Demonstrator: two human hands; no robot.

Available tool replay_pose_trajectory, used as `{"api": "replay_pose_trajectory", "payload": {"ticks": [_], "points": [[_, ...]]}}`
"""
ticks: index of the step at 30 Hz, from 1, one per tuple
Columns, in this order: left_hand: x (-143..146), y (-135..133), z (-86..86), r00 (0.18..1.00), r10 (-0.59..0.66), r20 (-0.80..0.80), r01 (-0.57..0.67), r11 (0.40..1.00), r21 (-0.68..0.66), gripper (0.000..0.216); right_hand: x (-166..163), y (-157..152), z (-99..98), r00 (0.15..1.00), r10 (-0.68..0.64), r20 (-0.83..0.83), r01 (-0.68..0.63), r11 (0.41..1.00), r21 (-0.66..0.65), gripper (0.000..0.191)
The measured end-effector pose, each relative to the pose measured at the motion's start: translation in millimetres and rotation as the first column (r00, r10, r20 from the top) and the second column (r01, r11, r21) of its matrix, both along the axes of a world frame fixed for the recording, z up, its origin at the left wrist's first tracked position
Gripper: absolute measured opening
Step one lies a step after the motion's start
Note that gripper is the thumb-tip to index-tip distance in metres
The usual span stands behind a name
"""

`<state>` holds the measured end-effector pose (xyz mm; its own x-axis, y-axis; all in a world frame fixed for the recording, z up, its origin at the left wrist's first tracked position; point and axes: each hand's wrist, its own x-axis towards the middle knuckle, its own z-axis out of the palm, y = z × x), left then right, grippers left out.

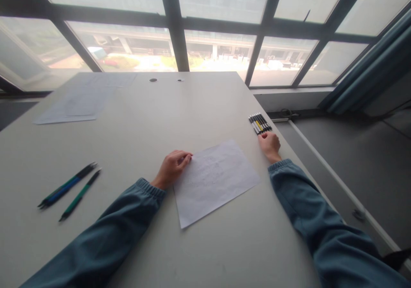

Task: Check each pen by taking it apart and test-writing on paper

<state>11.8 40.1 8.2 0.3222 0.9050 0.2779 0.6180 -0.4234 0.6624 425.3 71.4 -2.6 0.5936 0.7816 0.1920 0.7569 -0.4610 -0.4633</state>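
Observation:
A white sheet of paper (215,176) with faint handwriting or drawing lies slanted on the table in front of me. At its upper left corner is my left hand (171,167), thumb and fingers drawn together at the edge. Several pens (259,123), mostly black and white with a yellow one among them, lie side by side in a row near the table's right edge. My right hand (270,146) is closed at the near ends of this row, thumb and forefinger pinched on a pen there. How much of that pen the fingers cover is hidden.
More pens (69,187), green and blue, lie on the left of the white table (205,253). Thin papers (80,99) are spread at the far left. Two cable holes (153,80) sit near the back edge. Windows stand behind, with a blue curtain (369,69) at right.

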Motion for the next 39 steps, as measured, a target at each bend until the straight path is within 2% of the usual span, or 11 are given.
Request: {"api": "replay_pose_trajectory", "payload": {"ticks": [18, 39], "points": [[0.4, 0.1, 0.4, 1.000, 0.015, -0.009, -0.015, 1.000, -0.011, 0.032, 4.0, 0.3, -2.7, 0.998, 0.063, 0.026, -0.063, 0.998, 0.005, 0.021], [-0.7, 1.6, -3.1, 1.000, 0.004, -0.006, -0.004, 1.000, -0.010, 0.030, 5.4, 1.5, -5.5, 0.997, 0.067, 0.026, -0.068, 0.998, 0.013, 0.020]]}}
